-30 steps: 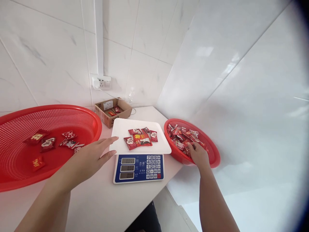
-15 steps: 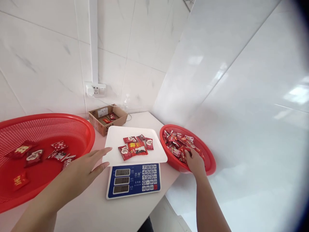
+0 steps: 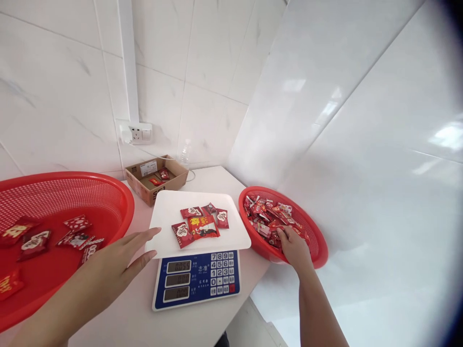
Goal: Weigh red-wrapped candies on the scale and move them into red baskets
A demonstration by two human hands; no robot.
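My left hand (image 3: 108, 262) has its fingers stretched and spread at the left edge of the white scale pan (image 3: 159, 231), holding nothing. On the pan lie several small red candy packets (image 3: 181, 234), with a larger red and yellow packet (image 3: 203, 227) among them. Below it, the blue scale panel (image 3: 197, 279) shows lit digits. At right, my right hand (image 3: 295, 246) reaches into the smaller red basket (image 3: 320, 246), fingers bent together among red candy packets (image 3: 262, 208). What its fingertips pinch, if anything, is hidden.
A big red basket (image 3: 119, 190) with several packets stands at left. Behind the scale are a cardboard box (image 3: 142, 189) holding a few packets and a clear plastic bottle (image 3: 185, 152). A wall socket (image 3: 136, 133) and cable sit at the back.
My view has shifted slightly, so the left basket and scale appear further left and lower. My right hand stays in the right basket, its fingers slightly shifted. The packets on the pan are unchanged.
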